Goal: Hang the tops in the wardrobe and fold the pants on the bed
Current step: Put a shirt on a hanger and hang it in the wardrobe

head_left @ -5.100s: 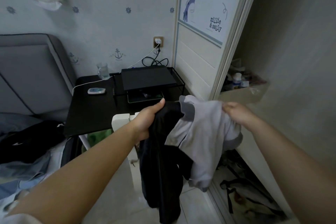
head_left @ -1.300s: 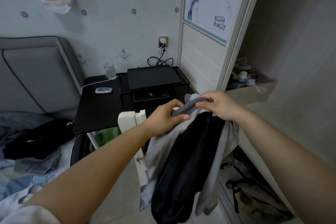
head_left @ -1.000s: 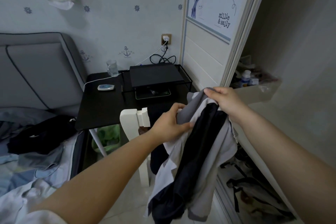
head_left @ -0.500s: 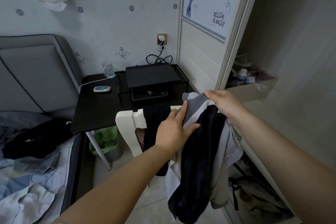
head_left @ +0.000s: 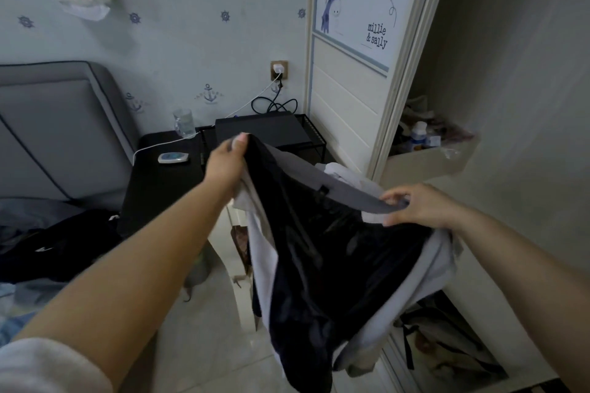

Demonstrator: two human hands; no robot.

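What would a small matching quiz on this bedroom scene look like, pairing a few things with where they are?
Things:
1. garment
2. glass
3. white charger
4. black clothing

Places:
A. plugged into the wall socket
B. lying on the bed
C. held up between the left hand and the right hand
D. standing on the black side table

Pairs: 1-C, 2-D, 3-A, 4-B

The wardrobe door [head_left: 346, 80] carries a panel [head_left: 357, 17] reading "millie & sally".
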